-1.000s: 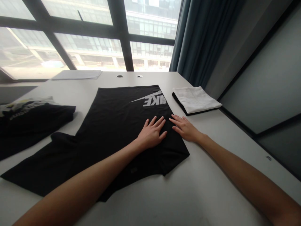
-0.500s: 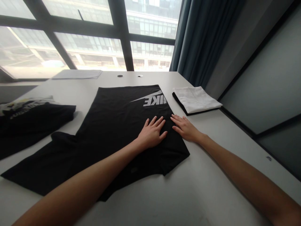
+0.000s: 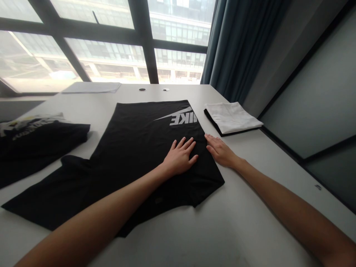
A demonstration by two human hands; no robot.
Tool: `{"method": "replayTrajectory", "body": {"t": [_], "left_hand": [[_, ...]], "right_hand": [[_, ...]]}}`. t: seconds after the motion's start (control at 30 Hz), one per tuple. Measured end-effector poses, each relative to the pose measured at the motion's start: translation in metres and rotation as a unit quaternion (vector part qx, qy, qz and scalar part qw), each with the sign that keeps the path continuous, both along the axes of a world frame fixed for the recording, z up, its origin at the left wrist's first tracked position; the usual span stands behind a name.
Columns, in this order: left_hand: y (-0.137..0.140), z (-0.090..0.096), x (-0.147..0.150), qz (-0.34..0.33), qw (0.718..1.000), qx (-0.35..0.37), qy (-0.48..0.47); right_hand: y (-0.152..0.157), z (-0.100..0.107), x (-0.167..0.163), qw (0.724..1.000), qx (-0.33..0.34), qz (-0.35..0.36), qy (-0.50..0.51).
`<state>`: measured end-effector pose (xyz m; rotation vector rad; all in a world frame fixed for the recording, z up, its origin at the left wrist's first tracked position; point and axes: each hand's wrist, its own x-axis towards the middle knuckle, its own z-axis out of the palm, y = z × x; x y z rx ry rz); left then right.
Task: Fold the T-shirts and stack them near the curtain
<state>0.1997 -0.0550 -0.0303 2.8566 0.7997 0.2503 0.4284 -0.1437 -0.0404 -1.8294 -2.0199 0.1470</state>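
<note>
A black T-shirt (image 3: 139, 141) with a white logo lies spread on the white table (image 3: 211, 237), its right side folded over so the print runs to the edge. Its neck end points toward me, and one sleeve stretches out to the left. My left hand (image 3: 180, 157) rests flat on the shirt with the fingers spread. At the shirt's right edge is my right hand (image 3: 221, 150), palm down, fingers stretched out and fingertips touching the folded edge. My left forearm covers part of the shirt's lower half.
Folded white and black cloths (image 3: 233, 116) lie stacked at the right. Dark printed clothing (image 3: 41, 141) is bunched at the left. White sheets (image 3: 90, 88) and two round cable holes are at the far edge, before a window. A blue curtain (image 3: 236, 44) hangs behind.
My right hand has shifted slightly to the right, its fingertips now nearer the shirt's folded edge. My left hand and the shirt look unmoved.
</note>
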Motion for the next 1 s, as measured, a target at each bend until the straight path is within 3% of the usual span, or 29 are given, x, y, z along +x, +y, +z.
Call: {"method": "replayTrajectory", "body": {"t": [0.37, 1.0], "left_hand": [[0.0001, 0.0002, 0.0000, 0.002, 1.000, -0.002, 0.002], [0.0004, 0.0075, 0.0000, 0.000, 0.999, -0.022, -0.036]], "right_hand": [[0.0012, -0.0003, 0.0015, 0.993, 0.076, -0.024, 0.085], [0.0032, -0.0026, 0.0010, 0.998, 0.058, -0.017, 0.016]]}}
